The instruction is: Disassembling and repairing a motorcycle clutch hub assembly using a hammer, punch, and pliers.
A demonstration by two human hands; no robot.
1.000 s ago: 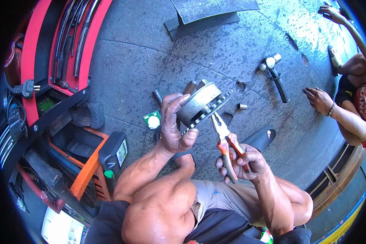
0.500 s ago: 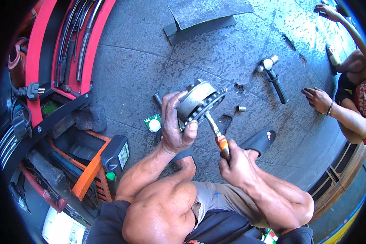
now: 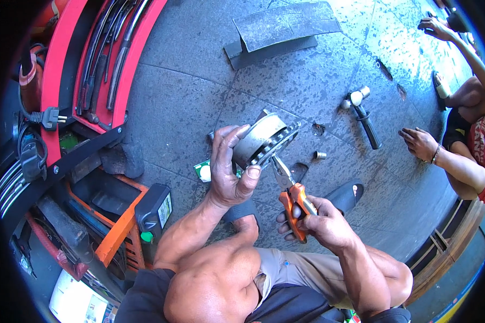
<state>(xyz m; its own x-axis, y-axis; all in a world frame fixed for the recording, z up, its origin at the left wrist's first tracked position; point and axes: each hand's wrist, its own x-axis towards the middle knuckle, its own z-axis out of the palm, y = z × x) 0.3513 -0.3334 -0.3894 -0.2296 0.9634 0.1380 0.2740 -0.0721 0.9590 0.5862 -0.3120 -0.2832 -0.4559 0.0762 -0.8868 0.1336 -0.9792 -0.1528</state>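
My left hand (image 3: 229,172) grips a round silver metal drum (image 3: 258,137) with a toothed ring (image 3: 279,144) along its lower right side, tilted above the floor. My right hand (image 3: 323,223) is closed round the orange handles of a pair of pliers (image 3: 293,199), whose jaws reach up to the underside of the toothed ring; what the tips touch is too small to tell. A small green-and-white packet (image 3: 203,170) lies behind my left hand.
A hammer (image 3: 366,121), small metal sleeve (image 3: 319,155) and bent dark plate (image 3: 283,29) lie on the tiled floor. At left stand a red tool rack (image 3: 59,64), orange crate (image 3: 116,237) and black bottle (image 3: 155,207). Another person (image 3: 469,161) crouches at right.
My right hand turned the pliers on their side and then back, showing both handles again, lower in view. The drum and my left hand shifted slightly; the other person's hand dropped slightly in view.
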